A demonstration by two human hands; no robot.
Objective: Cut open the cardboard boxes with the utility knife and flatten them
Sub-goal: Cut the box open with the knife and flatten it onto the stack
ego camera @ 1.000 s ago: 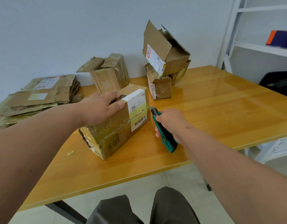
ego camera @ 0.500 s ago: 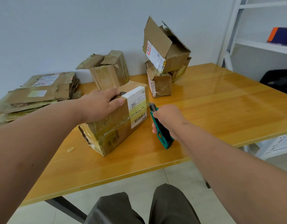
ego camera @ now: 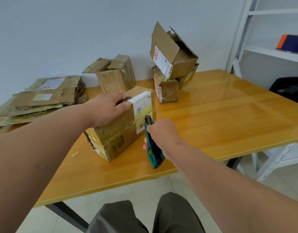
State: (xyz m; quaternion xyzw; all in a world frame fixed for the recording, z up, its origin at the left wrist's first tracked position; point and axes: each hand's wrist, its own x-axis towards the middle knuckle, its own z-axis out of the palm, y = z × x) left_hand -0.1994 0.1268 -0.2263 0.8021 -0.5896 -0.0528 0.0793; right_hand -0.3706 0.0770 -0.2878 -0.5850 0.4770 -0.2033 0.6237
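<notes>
Cardboard everywhere on the yellow wooden tabletop [ego camera: 220, 115]. I see the taped box [ego camera: 121, 130] near the front edge, lying at an angle, brown with yellowed tape along its seams and a white shipping label [ego camera: 143, 105] wrapped over its far end.

Left hand [ego camera: 108, 110] rests on top of the box, palm down, thumb bent over the near face beside the label, fingers curled over the far edge: grasping the box and pinning it to the tabletop.

Right hand [ego camera: 161, 133] sits just right of the box, fingers clenched round a utility knife [ego camera: 152, 145]. Handle is teal and black; its butt end points back toward me, its dark nose points up at the box and lies on or just at the taped seam under the label. I cannot tell whether a blade is out.

Behind the box, near the wall: an opened box [ego camera: 116, 76] with torn flaps up. To its right, a stack of opened boxes [ego camera: 171, 64], the top one tilted, flap raised, label on its side.

Far left: a pile of flattened boxes [ego camera: 42, 100] lying flat on the tabletop.

A small scrap [ego camera: 74, 154] lies left of the taped box.

White metal shelving [ego camera: 245, 39] stands at right, an orange and blue item [ego camera: 290, 42] on one shelf. My knees [ego camera: 145, 216] show below the tabletop edge.
</notes>
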